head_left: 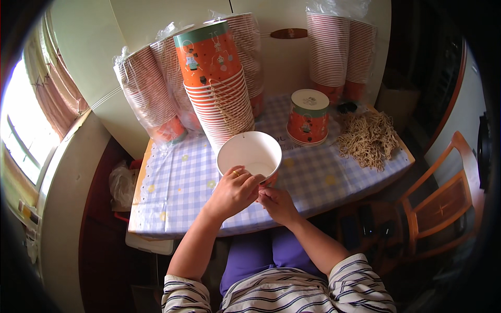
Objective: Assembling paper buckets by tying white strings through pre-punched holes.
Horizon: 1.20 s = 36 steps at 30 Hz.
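Observation:
A paper bucket [252, 151], white inside and orange outside, is tilted with its open mouth up at the table's front. My left hand [236, 192] is closed over its near rim, a ring on one finger. Low at the bucket's outer wall, the fingers of my right hand [279, 205] are pinched together against the left fingertips. What they pinch is hidden. Just behind stands a tall stack of nested orange buckets [211, 55], upside down, with beige cords hanging down its right side. A tangled heap of beige cord [369, 140] lies at the right.
Plastic-wrapped bucket stacks [148, 86] stand at the back left, more wrapped stacks [329, 49] at the back right. A short upturned stack [308, 122] is right of centre. A checked blue-and-white cloth [177, 193] covers the table. A wooden chair [443, 203] stands right.

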### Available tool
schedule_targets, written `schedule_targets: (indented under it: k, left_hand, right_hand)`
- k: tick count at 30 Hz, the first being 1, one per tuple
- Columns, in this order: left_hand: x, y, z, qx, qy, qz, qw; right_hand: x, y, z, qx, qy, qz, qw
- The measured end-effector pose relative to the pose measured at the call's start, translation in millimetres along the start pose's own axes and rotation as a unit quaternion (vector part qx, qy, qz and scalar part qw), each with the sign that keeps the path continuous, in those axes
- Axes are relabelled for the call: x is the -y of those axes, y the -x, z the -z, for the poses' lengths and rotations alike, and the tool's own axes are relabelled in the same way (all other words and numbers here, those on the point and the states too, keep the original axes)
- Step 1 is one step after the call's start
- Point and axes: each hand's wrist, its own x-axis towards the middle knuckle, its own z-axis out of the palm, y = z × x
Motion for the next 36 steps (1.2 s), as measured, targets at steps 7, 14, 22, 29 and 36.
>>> schedule_targets:
  k: [7, 14, 22, 29, 36]
  left_hand:
    - [3, 1, 2, -0.004, -0.009, -0.025, 1.0]
    - [3, 4, 4, 0.005, 0.029, 0.003, 1.0]
    - [-6, -2, 16, 0.052, 0.155, 0.122, 0.979]
    - [-10, -7, -7, 0.011, 0.018, 0.075, 0.997]
    - [-7, -5, 1, 0.04, 0.005, 0.065, 0.997]
  right_hand:
    - [-2, -1, 4, 0.001, 0.008, 0.011, 1.0]
    - [0, -1, 2, 0.007, 0.007, -0.005, 1.0]
    - [18, 6, 17, 0.141, 0.091, 0.03, 0.985]
    - [30, 19, 18, 0.192, 0.185, 0.159, 0.951]
    - [55, 36, 21, 0.12, 0.285, 0.226, 0.924]
